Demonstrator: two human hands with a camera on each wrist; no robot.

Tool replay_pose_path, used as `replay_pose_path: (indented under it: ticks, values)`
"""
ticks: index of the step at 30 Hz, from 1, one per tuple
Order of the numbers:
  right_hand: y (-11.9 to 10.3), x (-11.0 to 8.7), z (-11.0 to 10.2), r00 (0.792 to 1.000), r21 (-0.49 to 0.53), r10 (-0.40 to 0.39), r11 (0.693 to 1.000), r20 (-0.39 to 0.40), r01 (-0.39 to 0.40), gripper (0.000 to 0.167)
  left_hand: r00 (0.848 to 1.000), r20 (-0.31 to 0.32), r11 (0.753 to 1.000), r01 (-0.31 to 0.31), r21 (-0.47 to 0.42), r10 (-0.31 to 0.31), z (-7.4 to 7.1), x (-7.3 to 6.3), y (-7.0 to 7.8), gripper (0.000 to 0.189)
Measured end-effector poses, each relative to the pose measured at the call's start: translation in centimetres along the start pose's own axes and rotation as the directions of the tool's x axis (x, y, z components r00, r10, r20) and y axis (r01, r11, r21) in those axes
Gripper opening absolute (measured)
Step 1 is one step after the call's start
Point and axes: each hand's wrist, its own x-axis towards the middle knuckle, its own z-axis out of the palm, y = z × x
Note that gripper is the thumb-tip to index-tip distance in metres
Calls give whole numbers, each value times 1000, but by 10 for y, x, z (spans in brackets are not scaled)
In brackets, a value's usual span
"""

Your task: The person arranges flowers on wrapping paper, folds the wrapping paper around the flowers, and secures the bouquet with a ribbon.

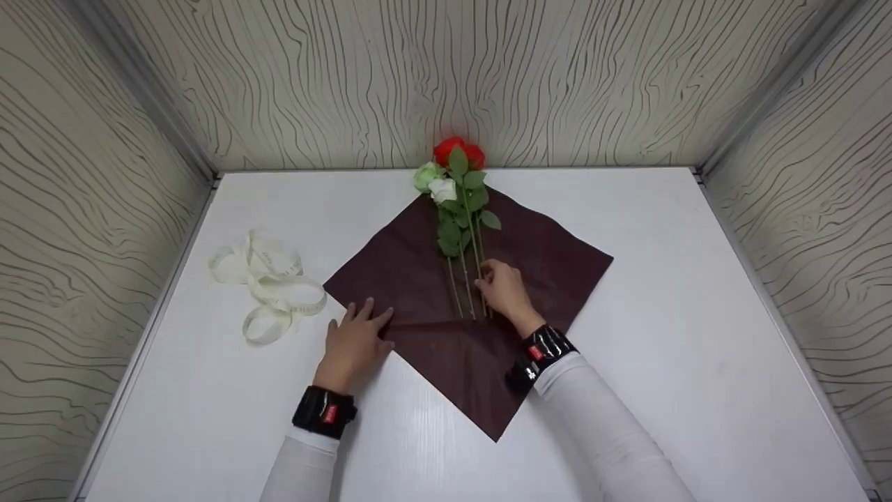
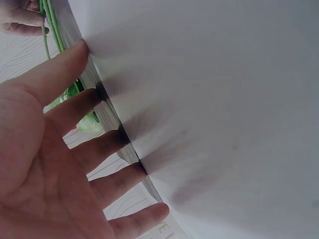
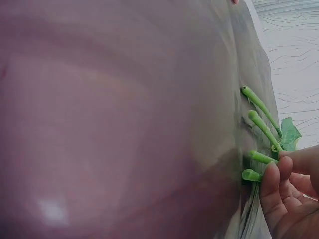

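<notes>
A dark maroon sheet of wrapping paper (image 1: 550,258) lies slantwise on the white table. Several long-stemmed roses are laid over it, with red blooms (image 1: 448,150), a pale green bloom (image 1: 426,177) and a white bloom (image 1: 442,189) at the far corner. My right hand (image 1: 506,291) pinches a green stem between thumb and fingers. In the right wrist view, the cut stem ends (image 3: 253,115) sit side by side near that hand (image 3: 289,191). Fingers spread, my left hand (image 1: 352,348) rests at the paper's left edge; the left wrist view shows its palm (image 2: 55,164).
A loosely looped cream ribbon (image 1: 279,286) with printing lies left of the paper on the white table (image 1: 697,314). Wood-grain patterned panels (image 1: 453,84) rise at the back and both sides.
</notes>
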Motion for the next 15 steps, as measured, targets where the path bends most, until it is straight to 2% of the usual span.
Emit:
replay_pose_path:
  ticks: [5, 15]
  values:
    - [1, 0, 1, 1000, -5, 21, 1000, 2, -21, 30, 999, 29, 1000, 17, -6, -17, -1, 1, 0, 56]
    - [1, -2, 1, 1000, -33, 11, 999, -8, -11, 20, 1000, 18, 1000, 22, 2, -22, -2, 1, 2, 56]
